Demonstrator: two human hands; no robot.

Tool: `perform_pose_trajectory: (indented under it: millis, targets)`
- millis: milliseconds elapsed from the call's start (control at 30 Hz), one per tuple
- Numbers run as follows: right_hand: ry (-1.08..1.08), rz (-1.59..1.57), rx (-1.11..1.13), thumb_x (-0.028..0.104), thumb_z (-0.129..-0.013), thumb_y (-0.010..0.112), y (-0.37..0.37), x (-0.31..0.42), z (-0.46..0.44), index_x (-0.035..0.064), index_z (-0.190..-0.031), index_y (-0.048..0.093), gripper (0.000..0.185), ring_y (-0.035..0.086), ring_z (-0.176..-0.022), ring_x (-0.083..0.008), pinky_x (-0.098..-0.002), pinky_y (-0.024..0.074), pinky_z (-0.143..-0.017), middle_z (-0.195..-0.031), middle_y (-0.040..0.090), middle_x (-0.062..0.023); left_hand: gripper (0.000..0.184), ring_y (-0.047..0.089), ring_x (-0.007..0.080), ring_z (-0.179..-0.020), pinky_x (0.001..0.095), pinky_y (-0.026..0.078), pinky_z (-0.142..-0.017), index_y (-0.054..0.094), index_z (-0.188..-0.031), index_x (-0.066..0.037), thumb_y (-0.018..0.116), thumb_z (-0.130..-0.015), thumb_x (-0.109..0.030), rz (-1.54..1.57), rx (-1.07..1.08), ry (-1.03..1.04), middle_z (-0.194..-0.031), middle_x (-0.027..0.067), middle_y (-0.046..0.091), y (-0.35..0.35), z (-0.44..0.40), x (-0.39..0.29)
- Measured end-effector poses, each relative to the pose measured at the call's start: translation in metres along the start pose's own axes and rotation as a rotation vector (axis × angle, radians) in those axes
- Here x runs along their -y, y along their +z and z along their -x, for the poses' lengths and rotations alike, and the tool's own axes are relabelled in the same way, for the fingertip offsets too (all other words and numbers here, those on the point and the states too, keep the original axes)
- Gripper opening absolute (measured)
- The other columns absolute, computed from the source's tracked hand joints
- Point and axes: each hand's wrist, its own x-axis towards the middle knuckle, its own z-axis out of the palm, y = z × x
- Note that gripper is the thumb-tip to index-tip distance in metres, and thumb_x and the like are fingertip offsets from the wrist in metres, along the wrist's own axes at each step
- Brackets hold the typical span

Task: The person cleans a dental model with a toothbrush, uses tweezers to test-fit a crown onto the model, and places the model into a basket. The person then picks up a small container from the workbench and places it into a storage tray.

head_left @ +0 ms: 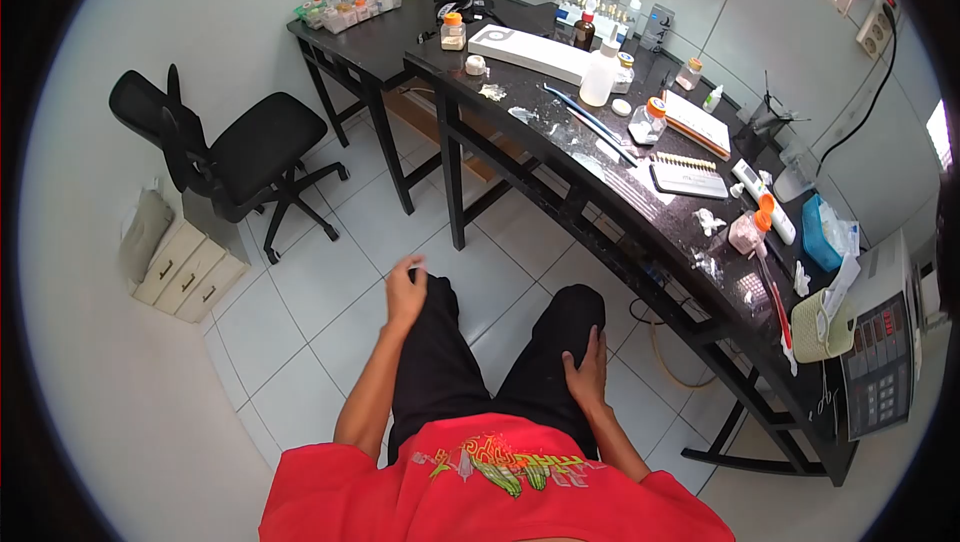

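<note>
While my left hand (405, 292) hovers by the left knee (440, 300), fingers curled, can't tell if they're gripping, my right hand (587, 370) lies on the black trousers (553, 334), fingers extended, thumb apart; tabletop (555, 132) on the right.

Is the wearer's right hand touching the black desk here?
Apart. The head view shows pale floor tiles between the right hand and the black desk.

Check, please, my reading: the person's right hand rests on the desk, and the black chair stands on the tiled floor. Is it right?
Not entirely. The right hand is not on the desk; the head view shows it resting against the black trousers. The black chair does stand on the tiled floor.
</note>
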Motion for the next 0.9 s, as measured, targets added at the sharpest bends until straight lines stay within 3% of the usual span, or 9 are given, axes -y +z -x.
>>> perform_pose_trajectory:
  millis: [33, 167, 300, 400, 467, 567, 633, 700, 900]
  targets:
    - [-0.029, 0.046, -0.004, 0.028, -0.092, 0.066, 0.0, 0.008, 0.006, 0.0022, -0.158, 0.019, 0.085, 0.024, -0.146, -0.0496, -0.0523, 0.0248, -0.119, -0.159, 0.02, -0.0323, 0.019, 0.064, 0.027, -0.11, 0.0399, 0.048, -0.097, 0.071, -0.108, -0.005, 0.064, -0.094, -0.014, 0.176, -0.048, -0.022, -0.113, 0.0115, 0.069, -0.012, -0.014, -0.012]
    - [-0.072, 0.145, -0.102, 0.023, -0.09, 0.067, -0.008, 0.032, 0.029, 0.0032, -0.158, 0.019, 0.086, 0.024, -0.144, -0.0534, -0.0578, 0.0243, -0.118, -0.159, 0.018, -0.0326, 0.022, 0.064, 0.0147, -0.101, 0.0317, 0.05, -0.095, 0.065, -0.12, -0.002, 0.055, -0.101, -0.007, 0.435, -0.289, 0.349, -0.104, 0.0057, 0.068, -0.117, -0.033, -0.152]
    - [-0.062, 0.078, -0.136, 0.019, -0.087, 0.068, -0.017, 0.034, 0.044, 0.0055, -0.157, 0.023, 0.085, 0.025, -0.144, -0.0522, -0.0577, 0.0249, -0.117, -0.159, 0.02, -0.0324, 0.023, 0.065, 0.016, -0.097, 0.0326, 0.05, -0.095, 0.061, -0.121, 0.003, 0.051, -0.102, -0.003, 0.501, -0.583, 0.886, -0.102, 0.011, 0.069, -0.181, -0.017, -0.235]
    - [-0.085, 0.033, -0.188, 0.017, -0.086, 0.07, -0.019, 0.029, 0.044, 0.0056, -0.149, 0.04, 0.07, 0.032, -0.141, -0.0491, -0.0548, 0.0281, -0.116, -0.154, 0.032, -0.0289, 0.022, 0.068, 0.0178, -0.095, 0.0292, 0.052, -0.088, 0.063, -0.118, 0.004, 0.056, -0.099, -0.003, 0.426, -0.542, 0.817, -0.104, 0.011, 0.067, -0.161, -0.04, -0.257]
    - [-0.198, 0.021, -0.234, 0.013, -0.084, 0.071, -0.035, 0.043, 0.027, 0.0053, -0.137, 0.056, 0.056, 0.042, -0.135, -0.0449, -0.0517, 0.0336, -0.114, -0.146, 0.046, -0.0243, 0.021, 0.068, 0.0154, -0.096, 0.0285, 0.052, -0.087, 0.067, -0.115, 0.001, 0.061, -0.097, -0.008, 0.388, -0.337, 0.598, -0.102, 0.0093, 0.07, -0.137, -0.077, -0.261]
    - [-0.571, -0.104, -0.202, 0.007, -0.082, 0.072, -0.103, 0.118, -0.019, 0.0048, -0.116, 0.068, 0.034, 0.056, -0.12, -0.0367, -0.0474, 0.0423, -0.105, -0.126, 0.062, -0.015, 0.029, 0.068, 0.0134, -0.092, 0.0281, 0.054, -0.084, 0.066, -0.118, -0.001, 0.068, -0.093, -0.015, 0.312, -0.073, 0.475, -0.099, 0.0069, 0.072, -0.083, -0.168, -0.236]
    - [-0.777, 0.017, -0.32, 0.002, -0.08, 0.072, -0.159, 0.176, -0.048, 0.0057, -0.11, 0.069, 0.03, 0.061, -0.106, -0.0325, -0.0443, 0.0484, -0.094, -0.11, 0.067, -0.0099, 0.034, 0.07, 0.0163, -0.093, 0.0295, 0.055, -0.085, 0.065, -0.12, 0.001, 0.07, -0.091, -0.016, 0.234, -0.074, 0.512, -0.104, 0.0109, 0.073, -0.046, -0.225, -0.213]
    - [-0.892, 0.041, -0.352, 0.002, -0.081, 0.072, -0.198, 0.207, -0.08, 0.0057, -0.11, 0.07, 0.029, 0.062, -0.101, -0.0319, -0.0421, 0.0508, -0.09, -0.105, 0.069, -0.01, 0.039, 0.069, 0.0166, -0.098, 0.0304, 0.053, -0.092, 0.064, -0.123, 0.002, 0.07, -0.091, -0.018, 0.166, -0.07, 0.49, -0.109, 0.0117, 0.073, -0.023, -0.259, -0.204]
    - [-0.798, 0.192, -0.352, 0.004, -0.087, 0.07, -0.247, 0.252, -0.133, 0.0045, -0.107, 0.072, 0.02, 0.071, -0.091, -0.0298, -0.0382, 0.056, -0.081, -0.104, 0.071, -0.0124, 0.046, 0.069, 0.0237, -0.1, 0.0344, 0.054, -0.09, 0.063, -0.122, 0.005, 0.071, -0.085, -0.021, 0.173, -0.045, 0.509, -0.11, 0.0169, 0.072, 0.013, -0.29, -0.198]
